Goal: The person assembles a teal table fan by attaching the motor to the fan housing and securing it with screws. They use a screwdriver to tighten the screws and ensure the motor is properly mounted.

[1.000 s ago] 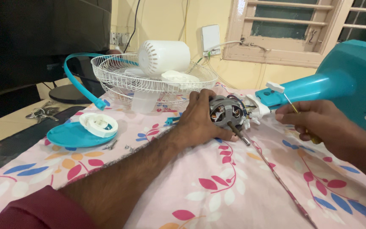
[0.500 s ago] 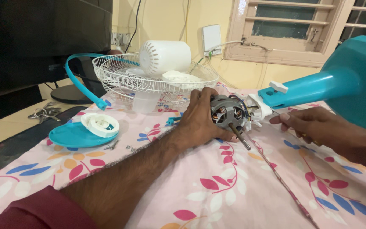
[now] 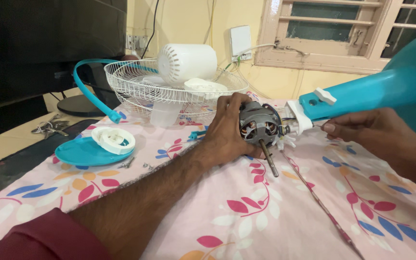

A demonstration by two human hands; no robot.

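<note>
Both hands grip — left hand [image 3: 227, 132] on motor [image 3: 258, 126], right hand [image 3: 369, 132] now lower, screwdriver hidden.

Fan motor [image 3: 258, 126] now tilted up.

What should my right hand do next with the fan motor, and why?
Probably seat the tool tip before turning. The left hand grips the motor steady, and the right hand reaches toward the white joint beside the teal neck; the tip is hidden.
</note>
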